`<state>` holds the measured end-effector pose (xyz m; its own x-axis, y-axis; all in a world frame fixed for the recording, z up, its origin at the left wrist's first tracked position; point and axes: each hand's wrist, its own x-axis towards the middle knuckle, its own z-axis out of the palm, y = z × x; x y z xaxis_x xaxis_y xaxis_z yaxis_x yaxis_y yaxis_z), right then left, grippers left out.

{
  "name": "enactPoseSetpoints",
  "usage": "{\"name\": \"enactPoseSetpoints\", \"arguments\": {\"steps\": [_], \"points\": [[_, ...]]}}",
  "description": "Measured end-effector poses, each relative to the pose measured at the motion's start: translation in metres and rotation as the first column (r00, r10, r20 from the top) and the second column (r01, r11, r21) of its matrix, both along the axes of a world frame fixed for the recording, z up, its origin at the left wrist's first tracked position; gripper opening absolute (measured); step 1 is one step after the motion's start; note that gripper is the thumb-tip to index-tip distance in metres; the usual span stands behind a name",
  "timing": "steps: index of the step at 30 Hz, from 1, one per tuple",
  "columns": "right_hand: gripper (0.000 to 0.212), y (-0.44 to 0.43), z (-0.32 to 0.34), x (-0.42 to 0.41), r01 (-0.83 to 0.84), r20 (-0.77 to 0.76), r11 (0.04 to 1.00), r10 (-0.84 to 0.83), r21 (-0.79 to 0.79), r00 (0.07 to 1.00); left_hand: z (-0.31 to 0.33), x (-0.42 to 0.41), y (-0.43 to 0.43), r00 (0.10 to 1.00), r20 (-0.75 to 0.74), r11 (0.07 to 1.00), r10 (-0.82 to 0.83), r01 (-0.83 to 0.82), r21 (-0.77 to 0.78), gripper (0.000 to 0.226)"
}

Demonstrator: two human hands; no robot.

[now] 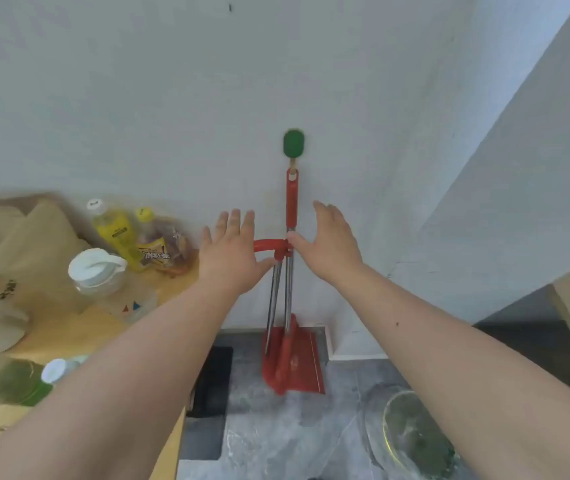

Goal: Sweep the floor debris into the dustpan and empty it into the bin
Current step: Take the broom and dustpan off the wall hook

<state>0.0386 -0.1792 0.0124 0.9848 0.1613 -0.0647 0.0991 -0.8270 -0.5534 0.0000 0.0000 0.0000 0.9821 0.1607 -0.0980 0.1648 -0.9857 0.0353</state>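
White wall, hanging red dustpan.

Two bare forearms enter from the lower corners of the head view, each ending in an ungloved hand: left hand, right hand. No sleeve, watch, ring or band shows on either arm. A small dark mole marks the right forearm, well back from the grip.
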Motion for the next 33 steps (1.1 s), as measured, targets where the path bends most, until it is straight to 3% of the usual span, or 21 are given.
{"name": "enactPoseSetpoints", "arguments": {"steps": [3, 7, 10, 14, 27, 30, 33], "points": [[0.079, 0.014, -0.011, 0.03, 0.067, -0.067, 0.98, -0.056, 0.186, 0.996, -0.016, 0.026, -0.002, 0.999, -0.05, 1.0, -0.009, 0.009, 0.005, 0.083], [0.057, 0.033, -0.016, 0.061, 0.118, -0.212, 0.919, -0.039, 0.377, 0.977, -0.037, 0.048, -0.006, 0.986, -0.158, 0.992, 0.052, -0.07, -0.109, 0.059], [0.043, 0.04, -0.021, 0.077, 0.102, -0.18, 0.919, -0.034, 0.381, 0.983, -0.05, 0.054, -0.004, 0.975, -0.209, 0.985, 0.073, -0.104, -0.138, 0.043], [0.036, 0.04, -0.023, 0.085, 0.084, -0.154, 0.912, -0.023, 0.401, 0.988, -0.061, 0.059, -0.005, 0.984, -0.168, 0.977, 0.064, -0.096, -0.191, 0.021], [0.033, 0.03, -0.006, 0.047, -0.024, -0.024, 0.893, 0.039, 0.449, 0.999, -0.032, 0.022, -0.011, 0.993, -0.104, 0.977, 0.048, -0.069, -0.203, 0.017], [0.028, 0.024, -0.007, 0.008, -0.045, -0.018, 0.872, 0.062, 0.488, 0.998, -0.013, -0.006, -0.018, 0.984, -0.17, 0.968, 0.046, -0.086, -0.234, 0.01], [0.033, 0.023, -0.003, -0.044, -0.028, -0.011, 0.807, 0.043, 0.59, 0.999, 0.003, -0.037, -0.033, 0.962, -0.272, 0.96, -0.007, -0.069, -0.271, 0.023]]}}
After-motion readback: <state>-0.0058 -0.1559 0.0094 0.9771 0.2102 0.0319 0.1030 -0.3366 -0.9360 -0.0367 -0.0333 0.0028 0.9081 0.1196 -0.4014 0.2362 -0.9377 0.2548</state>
